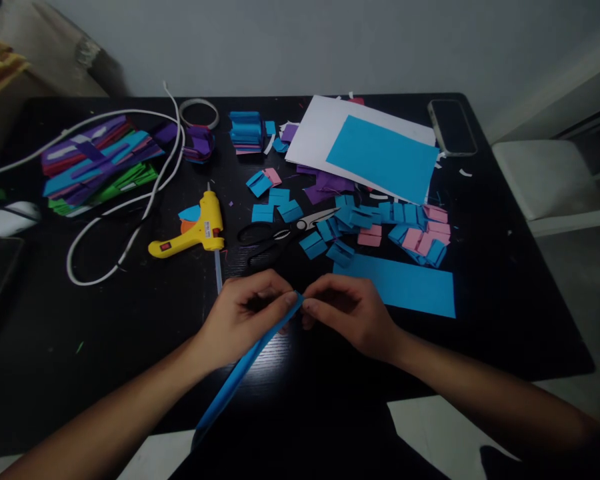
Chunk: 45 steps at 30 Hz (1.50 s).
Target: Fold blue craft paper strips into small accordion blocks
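A long, narrow blue paper strip (pixel 245 365) slants from my fingertips down toward the front edge of the table. My left hand (pixel 247 317) pinches it near its upper end between thumb and fingers. At the very tip, my right hand (pixel 355 310) grips the same strip, thumb against forefinger. Just beyond my hands lie black-handled scissors (pixel 283 235), blades pointing right. Right of them are several small folded blue and pink paper pieces (pixel 370 237). A flat blue paper rectangle (pixel 410 287) lies behind my right hand, partly covered by the pieces.
A yellow glue gun (pixel 197 229) lies left of the scissors. Its neighbours are a looped white cable (pixel 153 200) and bundled coloured paper strips (pixel 100 160). White sheets (pixel 313 133) with a blue sheet (pixel 385 160) on top lie at the back, near a phone (pixel 453 127) and a tape roll (pixel 199 107).
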Each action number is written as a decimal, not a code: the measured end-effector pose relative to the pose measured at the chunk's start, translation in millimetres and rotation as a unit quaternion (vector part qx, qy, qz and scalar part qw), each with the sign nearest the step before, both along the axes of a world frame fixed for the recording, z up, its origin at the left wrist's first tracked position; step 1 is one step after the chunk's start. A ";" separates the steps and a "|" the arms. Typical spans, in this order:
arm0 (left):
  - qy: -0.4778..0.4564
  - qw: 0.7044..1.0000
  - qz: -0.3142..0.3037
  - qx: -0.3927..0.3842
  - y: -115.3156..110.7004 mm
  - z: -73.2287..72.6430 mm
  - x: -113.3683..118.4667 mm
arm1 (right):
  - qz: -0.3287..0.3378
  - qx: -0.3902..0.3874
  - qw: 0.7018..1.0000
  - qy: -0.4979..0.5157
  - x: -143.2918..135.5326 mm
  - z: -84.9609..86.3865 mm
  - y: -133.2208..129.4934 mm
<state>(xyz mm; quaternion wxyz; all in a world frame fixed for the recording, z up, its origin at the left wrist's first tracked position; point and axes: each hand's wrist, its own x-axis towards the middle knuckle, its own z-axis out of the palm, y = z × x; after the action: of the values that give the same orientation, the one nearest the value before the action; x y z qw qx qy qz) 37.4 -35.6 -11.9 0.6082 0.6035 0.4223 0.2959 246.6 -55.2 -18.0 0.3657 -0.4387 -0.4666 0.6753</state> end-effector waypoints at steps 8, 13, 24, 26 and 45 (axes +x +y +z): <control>0.003 0.999 0.010 -0.034 0.1 1.0 0.9 | 0.000 0.012 1.000 -0.025 -1.4 -2.7 -0.3; -0.008 0.999 0.023 -0.033 0.2 0.3 1.0 | -0.001 0.010 1.000 -0.025 -1.3 -3.7 -0.7; -0.053 0.996 0.035 -0.063 0.2 0.8 4.3 | -0.007 0.016 1.000 -0.014 -1.0 -8.2 -1.7; -0.052 0.995 0.031 -0.082 0.0 0.8 3.8 | -0.018 0.021 0.999 -0.018 -0.8 -8.2 -1.3; -0.063 0.980 0.034 -0.184 6.7 3.8 0.7 | -0.064 0.000 0.998 -0.002 3.8 -4.8 7.9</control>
<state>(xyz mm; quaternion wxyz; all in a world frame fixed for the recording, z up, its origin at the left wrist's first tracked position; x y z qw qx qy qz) 38.1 -28.9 -8.0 0.7240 0.4465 0.4506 0.2711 250.4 -47.3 -22.8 0.4074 -0.4693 -0.4379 0.6496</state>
